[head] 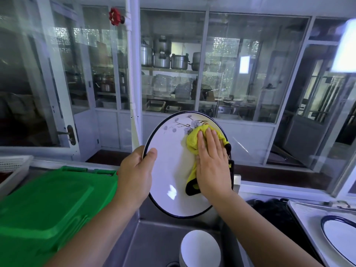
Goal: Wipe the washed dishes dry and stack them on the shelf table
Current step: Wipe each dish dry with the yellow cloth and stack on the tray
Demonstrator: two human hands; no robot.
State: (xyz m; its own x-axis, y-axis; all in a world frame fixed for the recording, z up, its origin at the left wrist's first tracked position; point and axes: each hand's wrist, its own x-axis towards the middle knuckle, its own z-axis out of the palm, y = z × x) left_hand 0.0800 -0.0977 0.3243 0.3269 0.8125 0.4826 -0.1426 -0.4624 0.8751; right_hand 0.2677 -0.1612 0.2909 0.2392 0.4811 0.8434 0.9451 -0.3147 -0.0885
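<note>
A large oval white plate [169, 170] with a dark blue rim and a grey branch pattern is held tilted up over the steel sink [154, 239]. My left hand [136, 174] grips its left edge, thumb on the face. My right hand [212, 160] presses a yellow cloth [193, 143] with black trim flat against the plate's right side, fingers straight. A white bowl [200, 249] stands in the sink below. Another blue-rimmed plate [339, 236] lies on a tray [302, 214] at the right.
A green plastic crate [48, 207] sits left of the sink, with a white basket [13, 166] behind it. Glass partitions [173, 64] stand ahead, with metal pots on shelves beyond. A dark mat [273, 211] lies right of the sink.
</note>
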